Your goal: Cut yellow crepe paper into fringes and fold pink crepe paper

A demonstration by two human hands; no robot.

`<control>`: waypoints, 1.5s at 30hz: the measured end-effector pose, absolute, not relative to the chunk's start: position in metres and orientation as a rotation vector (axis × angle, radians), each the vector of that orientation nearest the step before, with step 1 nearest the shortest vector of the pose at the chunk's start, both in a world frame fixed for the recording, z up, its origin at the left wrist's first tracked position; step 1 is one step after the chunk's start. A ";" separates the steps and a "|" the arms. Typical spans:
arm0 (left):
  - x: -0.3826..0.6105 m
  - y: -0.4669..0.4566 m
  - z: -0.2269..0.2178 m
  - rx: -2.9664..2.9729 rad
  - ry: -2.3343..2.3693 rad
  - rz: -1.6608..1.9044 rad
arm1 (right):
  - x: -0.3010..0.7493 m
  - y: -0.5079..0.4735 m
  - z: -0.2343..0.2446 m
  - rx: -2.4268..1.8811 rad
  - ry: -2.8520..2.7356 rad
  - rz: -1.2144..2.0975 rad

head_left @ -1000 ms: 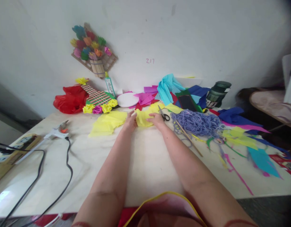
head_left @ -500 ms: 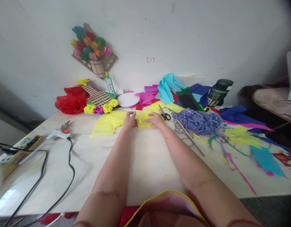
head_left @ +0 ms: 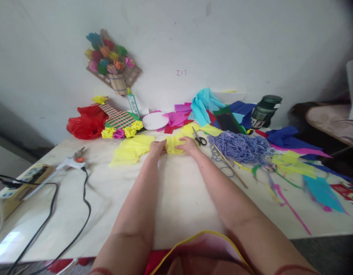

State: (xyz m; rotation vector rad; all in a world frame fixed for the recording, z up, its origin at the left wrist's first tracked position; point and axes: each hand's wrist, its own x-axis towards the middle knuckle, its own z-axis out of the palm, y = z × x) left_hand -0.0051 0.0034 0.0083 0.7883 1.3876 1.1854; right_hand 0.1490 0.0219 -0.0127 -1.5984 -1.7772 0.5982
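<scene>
A strip of yellow crepe paper lies across the far middle of the table between my hands. My left hand grips the strip's left end, with its thumb in front and the other fingers partly hidden. At the strip's other end, my right hand pinches it between thumb and fingers. A wider yellow crepe paper sheet spreads out to the left of my left hand. Black-handled scissors lie just beyond my right hand.
On the right are tangled purple yarn, a thin stick and coloured paper scraps. A green jar stands behind them. A hot glue gun and a power strip with cords occupy the left. A paper-flower-trimmed guitar craft rests near the wall.
My left thumb has lowered and reached rightward onto the yellow crepe paper. My right hand stays nearly in place. The view has shifted very slightly.
</scene>
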 end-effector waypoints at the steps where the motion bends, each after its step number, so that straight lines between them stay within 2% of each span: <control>1: -0.005 0.003 0.009 0.794 1.389 1.179 | 0.149 0.022 -0.013 -1.597 -1.783 0.598; 15: 0.000 -0.003 0.016 0.859 1.503 1.089 | 0.150 0.029 -0.021 -1.577 -1.840 0.557; 24: -0.004 0.011 0.000 0.911 1.611 1.091 | 0.150 0.025 -0.013 -1.591 -1.818 0.577; 33: -0.007 0.008 0.001 0.894 1.564 1.100 | 0.153 0.015 -0.002 -1.641 -1.675 0.702; 45: -0.009 0.005 0.002 0.881 1.495 1.105 | 0.151 0.015 -0.001 -1.627 -1.698 0.643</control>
